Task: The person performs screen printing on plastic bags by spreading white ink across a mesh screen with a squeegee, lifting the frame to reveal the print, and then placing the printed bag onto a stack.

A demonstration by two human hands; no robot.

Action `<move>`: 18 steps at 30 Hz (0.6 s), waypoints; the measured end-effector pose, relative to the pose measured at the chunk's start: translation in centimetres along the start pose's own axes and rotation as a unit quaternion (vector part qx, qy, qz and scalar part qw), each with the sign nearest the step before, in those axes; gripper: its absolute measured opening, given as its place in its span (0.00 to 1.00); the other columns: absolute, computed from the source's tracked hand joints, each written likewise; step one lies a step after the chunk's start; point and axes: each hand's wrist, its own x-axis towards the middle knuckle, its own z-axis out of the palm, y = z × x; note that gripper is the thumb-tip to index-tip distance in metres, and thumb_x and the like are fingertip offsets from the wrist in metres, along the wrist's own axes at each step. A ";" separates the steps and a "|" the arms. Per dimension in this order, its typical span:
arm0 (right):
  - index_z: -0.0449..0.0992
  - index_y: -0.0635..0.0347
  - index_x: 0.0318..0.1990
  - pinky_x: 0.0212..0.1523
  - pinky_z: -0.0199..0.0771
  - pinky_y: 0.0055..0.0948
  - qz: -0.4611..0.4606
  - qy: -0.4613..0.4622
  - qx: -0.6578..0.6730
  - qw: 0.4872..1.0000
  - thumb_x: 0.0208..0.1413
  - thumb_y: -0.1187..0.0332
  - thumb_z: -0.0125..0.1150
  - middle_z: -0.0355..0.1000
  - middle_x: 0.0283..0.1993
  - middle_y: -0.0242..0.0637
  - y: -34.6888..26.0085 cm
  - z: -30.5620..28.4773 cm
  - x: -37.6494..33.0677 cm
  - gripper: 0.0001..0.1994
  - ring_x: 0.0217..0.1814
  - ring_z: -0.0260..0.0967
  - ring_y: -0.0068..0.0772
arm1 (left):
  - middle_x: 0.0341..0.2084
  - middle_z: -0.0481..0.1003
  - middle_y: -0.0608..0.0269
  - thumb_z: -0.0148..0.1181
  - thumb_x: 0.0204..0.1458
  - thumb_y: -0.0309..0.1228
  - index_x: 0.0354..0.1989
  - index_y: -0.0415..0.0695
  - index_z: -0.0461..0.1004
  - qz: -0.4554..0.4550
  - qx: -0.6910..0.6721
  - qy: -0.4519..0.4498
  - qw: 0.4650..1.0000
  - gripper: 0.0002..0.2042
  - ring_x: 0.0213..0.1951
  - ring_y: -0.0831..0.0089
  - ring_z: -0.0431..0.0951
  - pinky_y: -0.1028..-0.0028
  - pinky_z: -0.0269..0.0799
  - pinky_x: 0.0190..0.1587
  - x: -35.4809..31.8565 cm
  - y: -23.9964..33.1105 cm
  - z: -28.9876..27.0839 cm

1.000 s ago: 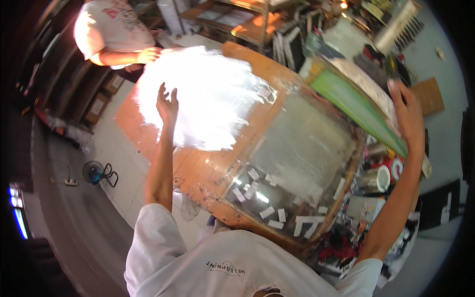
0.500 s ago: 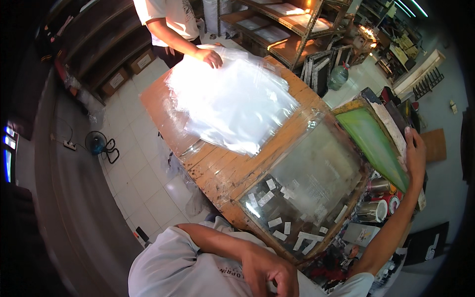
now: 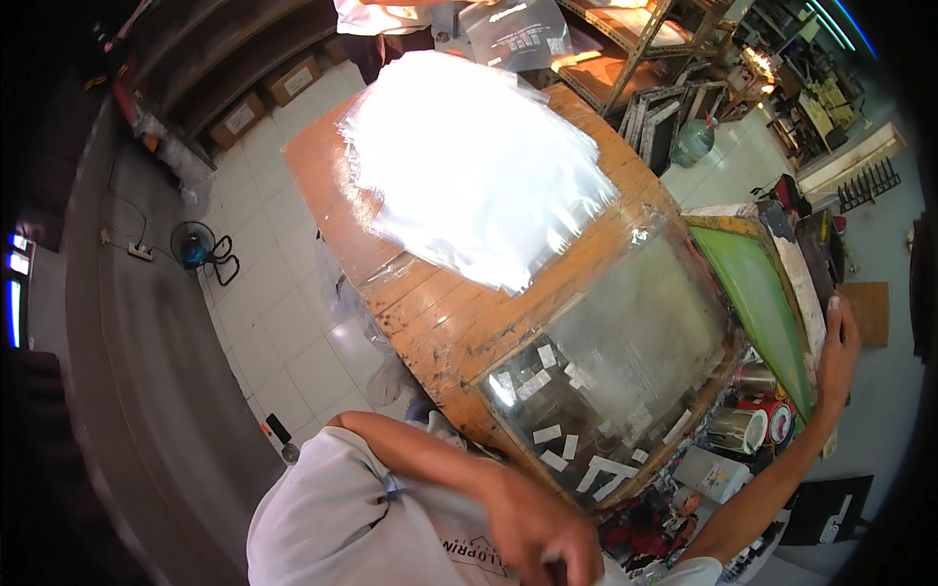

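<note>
My right hand grips the outer edge of a screen-printing frame, its fingers along the rim. The frame has green mesh and stands tilted up beside the glass-topped printing bed. On the bed lies a hazy clear sheet, with several white tape pieces near its front end. My left hand is held in front of my shirt at the lower edge, fingers curled and a little blurred. What it holds, if anything, is hidden.
A large pile of clear plastic bags covers the wooden table. Across it, a person holds a printed clear bag. Paint cans and a grey container stand under the raised frame. A fan is on the left.
The other person's hand has left the pile, and a printed clear bag now shows at the shelves. My left hand has shifted slightly. My right hand stays on the raised frame while the view tilts.
</note>
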 end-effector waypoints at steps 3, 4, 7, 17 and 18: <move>0.73 0.71 0.61 0.67 0.61 0.36 0.011 -0.013 0.017 1.000 0.70 0.48 0.52 0.74 0.60 0.54 0.8 -0.1 0.1 0.30 0.63 0.69 0.45 | 0.45 0.82 0.58 0.67 0.50 0.26 0.49 0.38 0.79 -0.251 0.131 0.292 0.913 0.16 0.46 0.73 0.79 0.69 0.77 0.45 -5.7 2.7 -7.1; 0.73 0.72 0.60 0.66 0.62 0.34 0.002 -0.008 0.017 1.000 0.70 0.49 0.52 0.75 0.58 0.51 0.7 -0.2 0.0 0.29 0.61 0.69 0.40 | 0.50 0.79 0.55 0.64 0.53 0.28 0.54 0.39 0.76 -0.296 0.194 0.386 0.852 0.19 0.51 0.69 0.77 0.68 0.74 0.51 -10.3 1.4 -11.8; 0.73 0.73 0.59 0.62 0.63 0.30 -0.018 -0.004 0.014 1.000 0.71 0.52 0.52 0.77 0.53 0.45 -0.9 0.1 -0.2 0.27 0.55 0.69 0.31 | 0.64 0.68 0.43 0.58 0.63 0.40 0.65 0.42 0.68 -0.314 0.535 0.630 0.468 0.24 0.67 0.54 0.67 0.57 0.59 0.71 -21.8 2.4 -23.0; 0.73 0.70 0.62 0.68 0.61 0.35 0.019 -0.031 0.013 0.999 0.71 0.50 0.50 0.74 0.62 0.52 -0.4 -0.3 0.1 0.29 0.65 0.69 0.42 | 0.77 0.39 0.42 0.36 0.68 0.50 0.78 0.49 0.44 -0.580 0.604 0.535 0.108 0.33 0.77 0.38 0.32 0.28 0.27 0.70 -27.7 -5.1 -21.9; 0.73 0.70 0.62 0.68 0.60 0.36 0.016 -0.021 0.002 1.000 0.71 0.49 0.50 0.73 0.62 0.52 -0.3 -0.3 0.2 0.29 0.66 0.68 0.42 | 0.77 0.41 0.41 0.36 0.68 0.50 0.78 0.48 0.44 -0.576 0.605 0.538 0.112 0.34 0.77 0.39 0.34 0.29 0.28 0.71 -28.0 -4.8 -21.7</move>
